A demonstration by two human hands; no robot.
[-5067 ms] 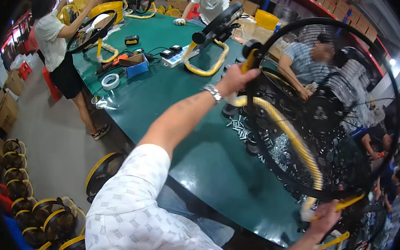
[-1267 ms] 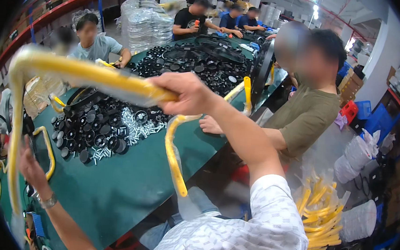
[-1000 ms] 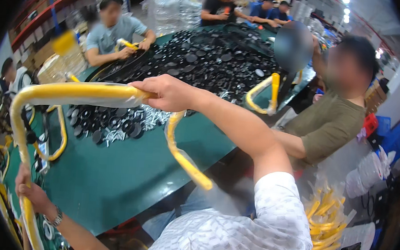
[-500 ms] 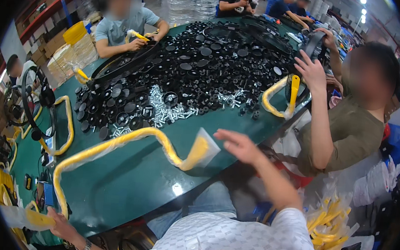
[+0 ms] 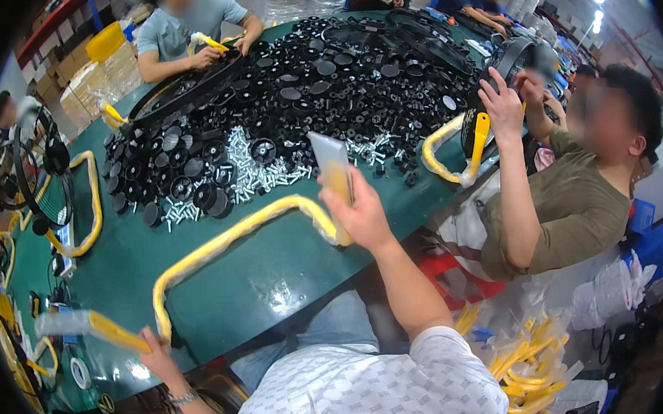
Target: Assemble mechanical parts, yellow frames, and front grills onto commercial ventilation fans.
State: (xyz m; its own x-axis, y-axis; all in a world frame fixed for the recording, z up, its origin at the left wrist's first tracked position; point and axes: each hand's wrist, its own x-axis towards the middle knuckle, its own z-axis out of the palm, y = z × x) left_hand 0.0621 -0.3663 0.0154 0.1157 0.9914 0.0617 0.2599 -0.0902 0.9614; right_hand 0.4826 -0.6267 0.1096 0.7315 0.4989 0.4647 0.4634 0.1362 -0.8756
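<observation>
Yellow tube (image 5: 223, 243), bent and wrapped in clear plastic (image 5: 64, 322), is held across the near side of the green desk (image 5: 222, 307), the left grip (image 5: 158, 358) closed around one end and the right grip (image 5: 362, 211) around the other; handling it well likely means steadying both ends evenly, pressing enough that the wrap does not slide, and keeping its bends clear of the loose screws (image 5: 245, 165)

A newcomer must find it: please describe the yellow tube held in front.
On the green table, find the heap of black parts. Toward the white shirt is a bent, wrapped yellow tube, the only one in that wearer's left grip and right grip.
</observation>
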